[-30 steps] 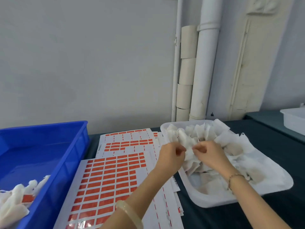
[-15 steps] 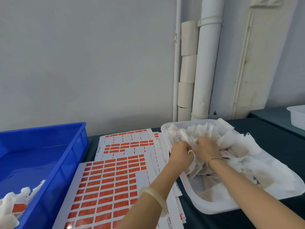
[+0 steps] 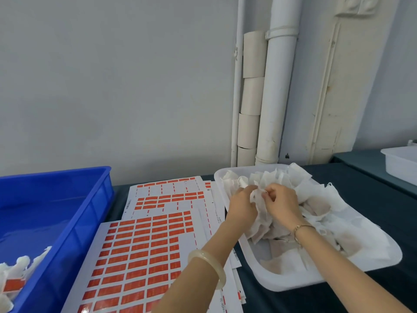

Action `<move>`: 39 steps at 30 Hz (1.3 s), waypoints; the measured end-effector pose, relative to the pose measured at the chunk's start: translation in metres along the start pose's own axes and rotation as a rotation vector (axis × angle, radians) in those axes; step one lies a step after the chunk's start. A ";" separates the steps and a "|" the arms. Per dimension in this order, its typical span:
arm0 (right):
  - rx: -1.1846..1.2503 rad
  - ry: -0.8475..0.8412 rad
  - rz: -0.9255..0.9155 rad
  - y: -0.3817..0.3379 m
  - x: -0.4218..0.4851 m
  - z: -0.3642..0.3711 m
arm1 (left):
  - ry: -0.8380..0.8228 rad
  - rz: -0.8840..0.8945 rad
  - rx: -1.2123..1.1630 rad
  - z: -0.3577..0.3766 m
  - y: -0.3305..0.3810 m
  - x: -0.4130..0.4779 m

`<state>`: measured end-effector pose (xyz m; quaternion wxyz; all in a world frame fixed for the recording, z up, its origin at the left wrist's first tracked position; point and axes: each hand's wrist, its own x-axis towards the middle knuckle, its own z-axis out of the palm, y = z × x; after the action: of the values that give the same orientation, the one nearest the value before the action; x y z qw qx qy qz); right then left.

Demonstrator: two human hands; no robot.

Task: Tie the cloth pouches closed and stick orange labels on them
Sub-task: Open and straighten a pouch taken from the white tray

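left hand [image 3: 242,205] pinches cloth pouch [image 3: 259,213] | right hand [image 3: 282,204] pinches it too | above white tray [image 3: 282,281]

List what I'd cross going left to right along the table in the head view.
Blue crate with finished pouches in its near corner → orange label sheets → white tray of loose pouches, where left hand then right hand grip one pouch → second white tub at the right edge.
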<state>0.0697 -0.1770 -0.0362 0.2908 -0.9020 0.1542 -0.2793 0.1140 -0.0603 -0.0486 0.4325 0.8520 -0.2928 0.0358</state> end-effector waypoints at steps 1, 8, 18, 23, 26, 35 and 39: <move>0.021 0.011 -0.034 -0.001 -0.004 -0.004 | 0.004 0.019 -0.005 0.001 0.000 0.002; 0.239 -0.015 -0.130 -0.011 -0.028 -0.029 | -0.034 0.131 -0.099 0.001 0.004 0.002; 0.555 0.024 -0.153 -0.070 -0.055 -0.056 | 0.151 0.130 -0.454 -0.083 0.003 -0.056; 0.670 -0.166 -0.235 -0.119 -0.090 -0.027 | 0.194 0.040 -0.612 -0.118 -0.022 -0.108; 0.658 -0.232 -0.250 -0.134 -0.113 0.010 | 0.213 -0.080 -0.710 -0.127 -0.048 -0.129; 0.584 -0.216 -0.109 -0.115 -0.141 0.115 | 0.190 -0.564 -0.699 -0.125 -0.107 -0.149; 0.577 -0.159 -0.159 -0.111 -0.137 0.131 | 0.056 -0.487 -0.577 -0.123 -0.107 -0.152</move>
<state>0.0513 0.0280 -0.1131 0.5234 -0.8103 -0.0257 -0.2621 0.0687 0.1524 -0.0962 0.6583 0.7385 -0.0677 -0.1286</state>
